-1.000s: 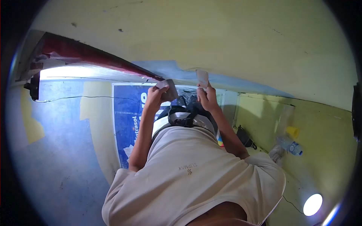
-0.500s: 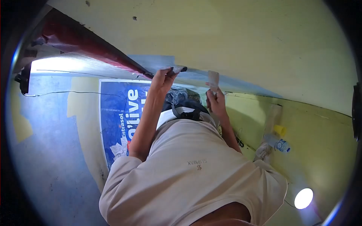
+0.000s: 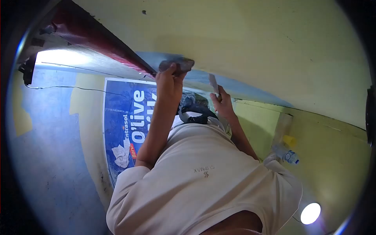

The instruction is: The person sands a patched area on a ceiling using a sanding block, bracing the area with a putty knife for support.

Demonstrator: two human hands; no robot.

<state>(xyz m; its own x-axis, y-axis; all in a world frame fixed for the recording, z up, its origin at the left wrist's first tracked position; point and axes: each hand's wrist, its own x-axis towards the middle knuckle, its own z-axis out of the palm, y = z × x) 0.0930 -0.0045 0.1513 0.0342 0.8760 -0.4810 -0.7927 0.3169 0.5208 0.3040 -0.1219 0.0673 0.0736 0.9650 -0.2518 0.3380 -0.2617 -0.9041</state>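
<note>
My left hand (image 3: 168,80) is raised and closed round a grey-brown, flat block-like piece (image 3: 182,65). This piece lies against or very near the blue-grey patch (image 3: 150,58) on the yellow-green wall; contact cannot be made out. To the right, my right hand (image 3: 223,102) grips a scraper (image 3: 213,83), its pale flat blade pointing up beside the blue-grey band. The fingers hide most of its handle. A gap separates the two hands.
A dark-edged red strip (image 3: 98,41) slants down to my left hand. A blue printed poster (image 3: 117,102) hangs at the left, with a thin cable (image 3: 78,88) nearby. At the right are a plastic bottle (image 3: 290,157), a yellow cup-like object (image 3: 289,140) and a lit round lamp (image 3: 310,213).
My left hand has turned its piece so that a broader face shows. The scraper in my right hand has tilted, its blade now seen more edge-on and further left.
</note>
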